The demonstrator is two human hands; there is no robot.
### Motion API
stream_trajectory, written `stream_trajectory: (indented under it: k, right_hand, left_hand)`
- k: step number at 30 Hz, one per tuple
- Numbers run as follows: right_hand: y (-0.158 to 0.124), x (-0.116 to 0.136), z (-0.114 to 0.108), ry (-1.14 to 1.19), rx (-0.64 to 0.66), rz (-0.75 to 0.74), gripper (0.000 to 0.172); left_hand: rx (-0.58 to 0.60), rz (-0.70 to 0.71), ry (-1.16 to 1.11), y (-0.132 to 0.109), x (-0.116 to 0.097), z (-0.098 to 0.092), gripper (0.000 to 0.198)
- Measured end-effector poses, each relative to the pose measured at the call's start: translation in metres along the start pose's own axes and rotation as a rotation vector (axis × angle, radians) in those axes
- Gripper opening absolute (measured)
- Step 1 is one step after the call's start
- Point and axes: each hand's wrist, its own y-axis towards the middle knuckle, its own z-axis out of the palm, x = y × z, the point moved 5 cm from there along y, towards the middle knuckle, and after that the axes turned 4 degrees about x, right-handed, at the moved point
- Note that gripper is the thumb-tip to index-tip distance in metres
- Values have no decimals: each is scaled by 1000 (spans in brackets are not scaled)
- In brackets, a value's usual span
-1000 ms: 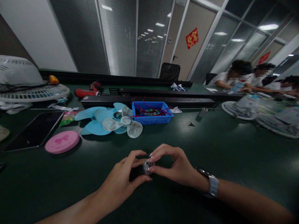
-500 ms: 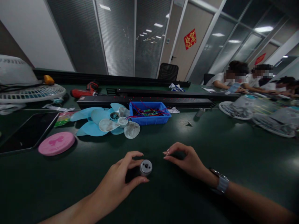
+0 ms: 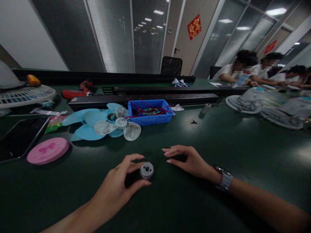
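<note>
My left hand (image 3: 121,184) curls round a small silver motor (image 3: 146,170), thumb and fingers on either side of it, low over the dark green table (image 3: 170,200). The motor's round face with its centre hole points toward me. My right hand (image 3: 187,160), a watch on its wrist, hovers just right of the motor with fingers loosely bent and apart, holding nothing. A small gap separates its fingertips from the motor.
Blue and clear fan blades (image 3: 102,124) and a blue bin of wired parts (image 3: 149,113) lie beyond my hands. A pink disc (image 3: 48,150) and a dark tablet (image 3: 17,137) sit at left, fan grilles (image 3: 243,103) at right. Several people sit at far right.
My right hand let go of the motor and drew back to the right. My left hand keeps holding it. The view has shifted slightly rightward.
</note>
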Motion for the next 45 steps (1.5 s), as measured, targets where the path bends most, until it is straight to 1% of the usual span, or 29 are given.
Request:
stream_trajectory:
  k: [3,5,7,9,10,12,15,17,21,26,33,39,41,45]
  right_hand:
    - [2,7,0,29,-48,-14,16]
    - [4,22,1,69,-97,-62,17]
    - [10,45,5,98,-116,-145,22]
    - [17,68,14,101,-87,-238,23]
    - [21,76,19,96,-68,-263,21]
    - [29,87,30,81,-29,-306,18]
    - [38,87,43,61,11,-325,15]
    - [40,84,46,57,17,-326,12]
    - [38,83,44,44,-3,-355,9]
    - [36,87,38,-10,-37,-430,8]
    - [37,85,40,-28,0,-364,10]
    - [37,82,43,-10,-4,-363,9]
    - [38,80,44,11,6,-349,12]
    - [37,76,43,83,46,-307,26]
  left_hand:
    - [10,7,-6,0,-1,0,52]
    - [14,11,-7,0,-1,1,51]
    - [9,21,-3,-1,-1,1,51]
    - [-1,39,0,-1,-1,1,50]
    - [-5,49,-1,-1,-2,0,50]
    - [-11,65,-8,-1,-3,-1,50]
    - [-12,79,-27,-1,-4,-2,46]
    - [-9,88,-38,-1,-5,-2,45]
    - [0,89,-31,-1,-3,0,47]
    - [3,93,-27,-1,-2,1,48]
    - [-12,106,-8,-1,-3,1,48]
    - [-7,93,-33,-1,-4,0,48]
    - [-4,90,-32,-1,-4,0,48]
    - [-9,89,-16,-3,-4,0,50]
